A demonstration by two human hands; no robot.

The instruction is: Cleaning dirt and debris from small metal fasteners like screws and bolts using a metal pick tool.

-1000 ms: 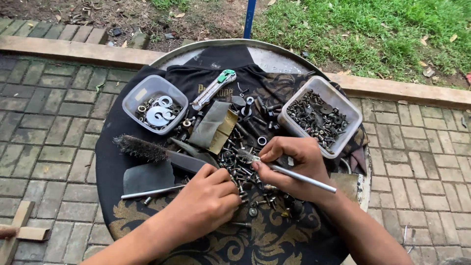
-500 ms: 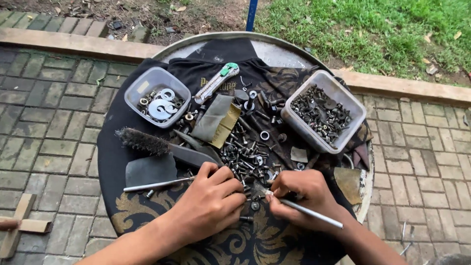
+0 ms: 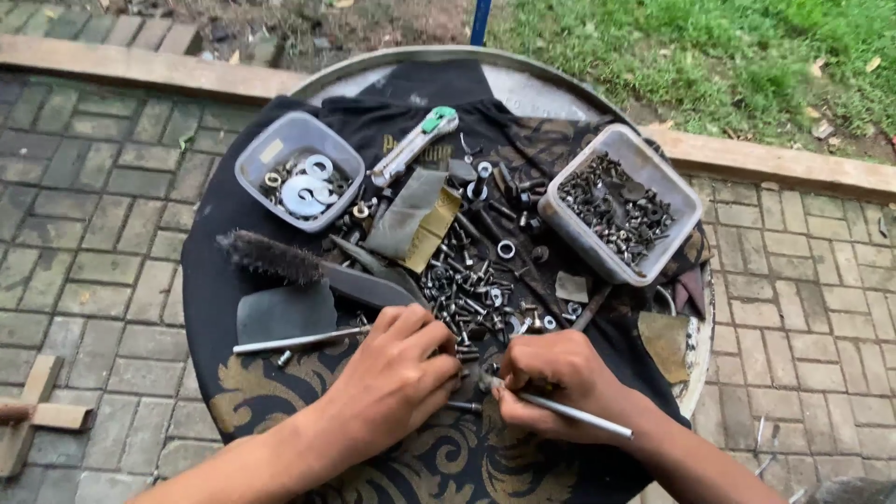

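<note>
Round and cloth-draped, our tabletop (image 3: 280,392) stands on brick paving. Near its front edge our right hand (image 3: 560,378) closes on a thin metal rod (image 3: 574,416), stiff, probably slippery; our left hand (image 3: 392,378), fingers curled, picks among loose bolts (image 3: 471,294).

outdoor yard w/shop | brick paving (image 3: 84,233) | grass (image 3: 728,56) | hardware-strewn table (image 3: 560,89)
</note>
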